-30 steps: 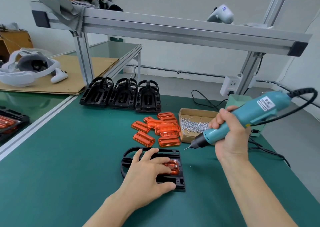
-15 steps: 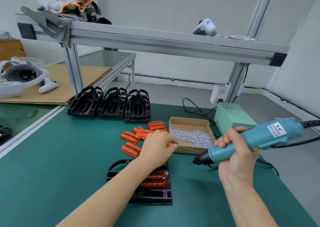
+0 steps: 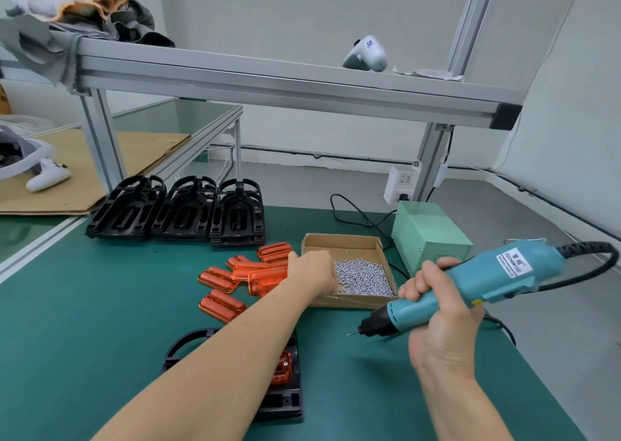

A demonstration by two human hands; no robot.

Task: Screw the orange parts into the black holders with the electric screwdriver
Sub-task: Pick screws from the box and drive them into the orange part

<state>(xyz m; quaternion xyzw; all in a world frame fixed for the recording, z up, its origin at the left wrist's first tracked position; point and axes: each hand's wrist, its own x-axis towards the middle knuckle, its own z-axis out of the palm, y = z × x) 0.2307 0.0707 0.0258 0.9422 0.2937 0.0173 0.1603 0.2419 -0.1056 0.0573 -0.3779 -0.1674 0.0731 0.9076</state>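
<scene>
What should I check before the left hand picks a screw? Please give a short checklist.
1. Left hand over the screws in the box: ok.
2. Screw pinched already: cannot tell, fingertips hidden.
3. Right hand grips the screwdriver: ok.
4. Bit off the mat, away from the left arm: ok.
5. Orange part seated in the holder: cannot tell, arm covers it.
</scene>
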